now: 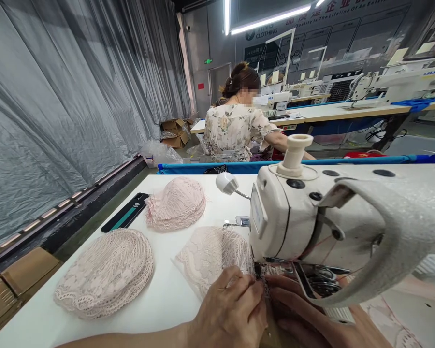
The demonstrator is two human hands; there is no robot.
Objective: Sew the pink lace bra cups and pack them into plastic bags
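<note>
A pale lace bra cup point(203, 253) lies at the needle area of a white sewing machine point(275, 212), its inner edge under the machine head. My left hand point(235, 304) is closed on the near edge of this lace, its fingers bent and bunched beside the presser foot. On the other side of the foot, my right hand point(300, 309) has its fingers stretched out, the tips by the lace. The machine's curved guard and hook parts cover some of that hand. The stitching point is hidden between my hands.
Stacked beige lace cups point(105, 275) and pink lace cups point(177, 203) lie left on the white table point(163, 275). A black and green phone-shaped object point(125, 212) lies behind them. A co-worker point(235, 121) sits beyond the blue-edged table end. Cardboard boxes point(29, 270) stand at lower left.
</note>
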